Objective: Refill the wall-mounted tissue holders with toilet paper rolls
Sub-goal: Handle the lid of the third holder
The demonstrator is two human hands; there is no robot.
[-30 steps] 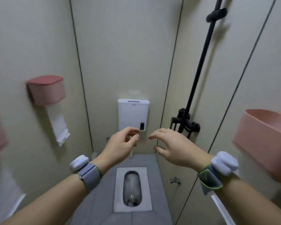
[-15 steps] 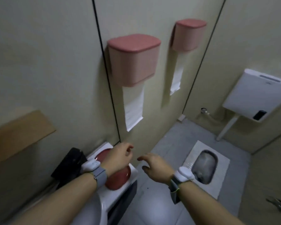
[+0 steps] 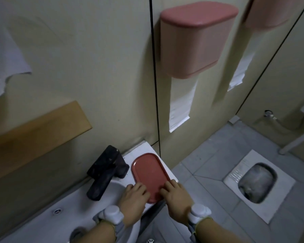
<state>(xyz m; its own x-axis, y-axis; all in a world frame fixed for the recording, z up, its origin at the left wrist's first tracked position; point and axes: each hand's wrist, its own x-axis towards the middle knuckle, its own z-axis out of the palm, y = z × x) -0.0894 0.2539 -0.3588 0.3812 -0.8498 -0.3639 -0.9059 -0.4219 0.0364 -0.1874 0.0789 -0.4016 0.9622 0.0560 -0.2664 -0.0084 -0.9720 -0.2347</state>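
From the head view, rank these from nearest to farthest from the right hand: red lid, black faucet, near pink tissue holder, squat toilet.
Measured from the right hand:
1. Red lid: under its fingertips, on the sink corner.
2. Black faucet: to the left, past the lid.
3. Squat toilet: on the floor to the right.
4. Near pink tissue holder: high on the wall, above.

We see a lid [image 3: 150, 176] on the sink [image 3: 139, 151] ledge, right of the faucet [image 3: 105, 174]; two wall holders [image 3: 197, 41] hang above, apparently closed.

Two lidded pink wall holders [image 3: 195, 41], [image 3: 268, 13], white paper tails [image 3: 181, 104] hanging below each; loose pink lid [image 3: 150, 176] flat on sink ledge
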